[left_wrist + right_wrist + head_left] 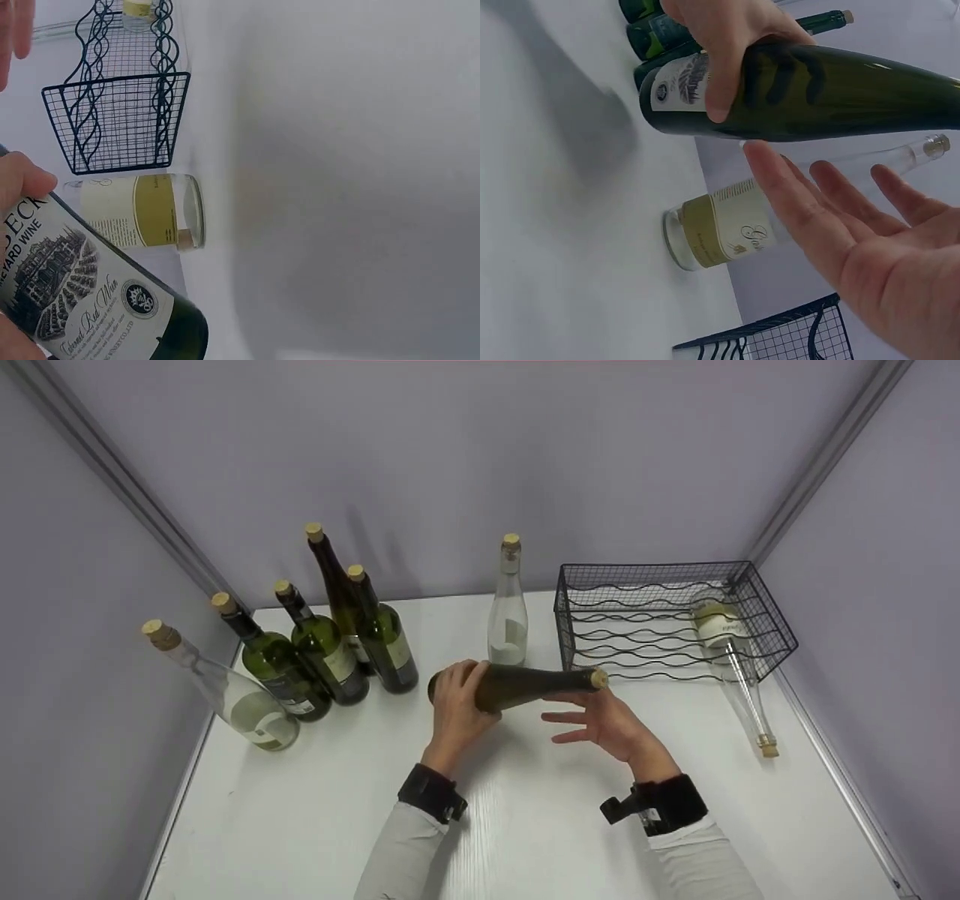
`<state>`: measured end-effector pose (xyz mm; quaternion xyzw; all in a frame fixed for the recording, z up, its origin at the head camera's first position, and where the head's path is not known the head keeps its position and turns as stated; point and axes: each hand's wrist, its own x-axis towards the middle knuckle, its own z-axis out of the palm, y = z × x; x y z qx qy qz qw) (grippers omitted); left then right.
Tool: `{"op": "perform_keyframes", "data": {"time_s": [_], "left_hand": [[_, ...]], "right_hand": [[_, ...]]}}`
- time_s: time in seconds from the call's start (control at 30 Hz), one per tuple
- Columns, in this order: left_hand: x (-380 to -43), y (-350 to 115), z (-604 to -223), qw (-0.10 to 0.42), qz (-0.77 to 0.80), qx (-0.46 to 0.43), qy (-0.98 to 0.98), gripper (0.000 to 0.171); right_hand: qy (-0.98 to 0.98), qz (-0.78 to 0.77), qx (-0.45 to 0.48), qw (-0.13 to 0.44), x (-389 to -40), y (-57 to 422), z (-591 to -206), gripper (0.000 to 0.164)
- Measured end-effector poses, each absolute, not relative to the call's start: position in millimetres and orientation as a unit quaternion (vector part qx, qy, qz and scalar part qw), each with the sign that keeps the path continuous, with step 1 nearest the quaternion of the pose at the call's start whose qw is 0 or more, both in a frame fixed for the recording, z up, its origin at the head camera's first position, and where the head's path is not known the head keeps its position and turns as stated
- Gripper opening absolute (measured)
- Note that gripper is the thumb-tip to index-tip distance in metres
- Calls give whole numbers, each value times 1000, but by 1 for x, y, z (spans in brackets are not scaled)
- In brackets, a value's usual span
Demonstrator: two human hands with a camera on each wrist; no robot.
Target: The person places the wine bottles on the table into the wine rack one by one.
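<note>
My left hand (459, 709) grips a dark green wine bottle (517, 688) around its body, near the base. The bottle lies almost level above the table, its cork pointing right. A white label with a vineyard drawing (82, 277) shows on it in the left wrist view. Below the bottle's neck is my right hand (604, 724), fingers spread and straight; whether it touches the glass I cannot tell. Just behind the held bottle, a clear corked bottle (508, 619) stands upright on the table.
At the right back sits a black wire rack (566, 619) with wavy bars. A clear bottle (739, 660) lies in its right end, neck toward me. Several corked bottles stand at the left, among them a green one (386, 649) and a clear one (240, 701). Walls enclose the table.
</note>
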<state>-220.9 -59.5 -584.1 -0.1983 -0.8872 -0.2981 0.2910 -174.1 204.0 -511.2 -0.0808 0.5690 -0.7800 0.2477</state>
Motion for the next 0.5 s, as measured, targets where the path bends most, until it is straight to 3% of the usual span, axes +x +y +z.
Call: {"op": "perform_keyframes", "data": {"time_s": [0.2,0.5], "left_hand": [[-218,-61,-583,306,-237,-231,-893,80],[-212,-63,-582,316,-164,-264,-897,78]], "right_hand": [[491,-803,-156,299,-175,232,-505,80],[597,-698,-225,326,-175,259,-501,48]]}}
